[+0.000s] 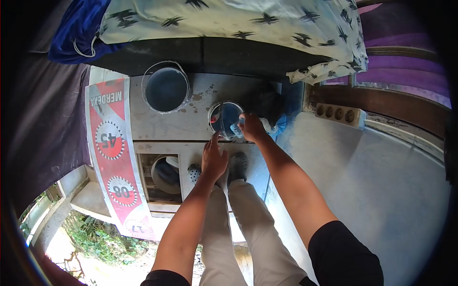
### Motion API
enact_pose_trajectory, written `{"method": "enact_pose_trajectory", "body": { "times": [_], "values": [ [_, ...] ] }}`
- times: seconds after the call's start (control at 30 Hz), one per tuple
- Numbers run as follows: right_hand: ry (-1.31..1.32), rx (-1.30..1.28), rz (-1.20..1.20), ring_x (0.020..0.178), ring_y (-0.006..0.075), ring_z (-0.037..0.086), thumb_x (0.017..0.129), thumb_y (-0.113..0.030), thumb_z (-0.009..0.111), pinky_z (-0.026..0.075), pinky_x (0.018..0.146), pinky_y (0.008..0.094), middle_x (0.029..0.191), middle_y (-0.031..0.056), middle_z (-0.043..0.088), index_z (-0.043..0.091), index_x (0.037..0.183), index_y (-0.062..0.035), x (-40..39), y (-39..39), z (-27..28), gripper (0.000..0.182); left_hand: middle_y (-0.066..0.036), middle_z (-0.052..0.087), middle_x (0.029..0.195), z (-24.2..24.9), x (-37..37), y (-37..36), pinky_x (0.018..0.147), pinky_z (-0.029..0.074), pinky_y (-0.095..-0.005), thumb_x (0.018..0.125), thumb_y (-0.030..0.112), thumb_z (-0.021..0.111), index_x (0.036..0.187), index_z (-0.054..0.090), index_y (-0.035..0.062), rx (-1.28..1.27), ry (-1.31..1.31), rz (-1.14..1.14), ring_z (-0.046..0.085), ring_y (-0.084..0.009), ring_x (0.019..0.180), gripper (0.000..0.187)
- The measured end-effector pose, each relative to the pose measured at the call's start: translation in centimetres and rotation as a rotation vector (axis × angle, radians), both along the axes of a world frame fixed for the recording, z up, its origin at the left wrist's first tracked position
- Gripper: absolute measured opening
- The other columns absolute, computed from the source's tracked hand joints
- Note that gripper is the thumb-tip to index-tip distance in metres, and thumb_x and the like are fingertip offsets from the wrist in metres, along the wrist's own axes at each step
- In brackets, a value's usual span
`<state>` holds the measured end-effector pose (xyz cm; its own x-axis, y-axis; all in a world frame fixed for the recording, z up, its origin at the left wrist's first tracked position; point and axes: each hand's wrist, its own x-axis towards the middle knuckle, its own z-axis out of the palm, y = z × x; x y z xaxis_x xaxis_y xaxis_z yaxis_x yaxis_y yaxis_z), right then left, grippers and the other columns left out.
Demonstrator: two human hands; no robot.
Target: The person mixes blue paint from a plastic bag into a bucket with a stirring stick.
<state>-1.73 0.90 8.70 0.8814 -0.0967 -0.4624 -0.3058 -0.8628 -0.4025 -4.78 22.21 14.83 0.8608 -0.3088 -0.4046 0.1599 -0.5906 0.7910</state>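
A small bucket point(210, 112) with a pale rim and dark inside stands in front of my feet, a bit of red showing within it. My right hand point(251, 127) is closed at the bucket's right rim, around a light-blue, partly see-through object point(235, 129) that tilts over the opening; its exact kind I cannot tell. My left hand point(214, 158) holds nothing; its fingers point at the near rim, the thumb apart. Beyond it to the left, a larger bucket point(166, 89) with a raised wire handle has a dark grey inside.
A red-and-white banner point(110, 143) runs along the left side. Beside my feet, an opening in the floor boards shows a round container point(164, 177). A patterned cloth point(229, 21) covers the raised surface ahead. At right lies a socket strip point(339, 115); a dark bundle point(263, 102) sits behind the small bucket.
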Motion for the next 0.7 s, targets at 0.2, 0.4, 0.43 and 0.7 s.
{"method": "enact_pose_trajectory", "body": {
  "times": [0.2,0.4,0.43,0.7],
  "values": [
    [-0.038,0.075,0.004,0.103,0.0400,0.066,0.090,-0.027,0.075,0.053,0.089,0.0476,0.106,0.0221,0.069,0.066,0.108,-0.0032,-0.5,-1.4,-1.6,0.031,-0.013,0.064,0.127,0.6,-0.1,0.0,0.095,0.049,-0.0460,0.082,0.003,0.064,0.145,0.041,0.0089,0.035,0.031,0.022,0.062,-0.0320,0.102,0.067],
    [-0.092,0.205,-0.028,0.091,0.0409,0.068,0.090,-0.026,0.075,0.053,0.079,0.0499,0.091,0.0208,0.070,0.067,0.095,-0.0032,-0.2,-3.0,4.0,0.025,-0.013,0.066,0.124,2.2,2.6,5.1,0.095,0.049,-0.0455,0.085,0.003,0.062,0.143,0.045,0.0091,0.105,0.003,0.176,0.063,-0.0321,0.103,0.060],
    [-0.102,0.190,-0.037,0.092,0.0401,0.067,0.091,-0.023,0.075,0.053,0.080,0.0494,0.093,0.0209,0.070,0.068,0.096,-0.0032,0.7,-3.0,6.9,0.022,-0.012,0.068,0.122,2.4,3.3,6.1,0.093,0.051,-0.0444,0.087,0.003,0.062,0.141,0.050,0.0087,0.119,-0.048,0.203,0.064,-0.0307,0.101,0.055],
    [-0.456,0.132,0.170,0.097,0.0400,0.064,0.087,-0.011,0.075,0.052,0.085,0.0472,0.102,0.0197,0.066,0.064,0.096,-0.0019,8.4,2.4,17.3,0.017,-0.015,0.076,0.095,1.8,10.9,11.3,0.083,0.056,-0.0434,0.095,0.015,0.062,0.100,0.077,0.0070,0.265,-0.083,0.395,0.074,-0.0346,0.090,0.017]
  ]
}}
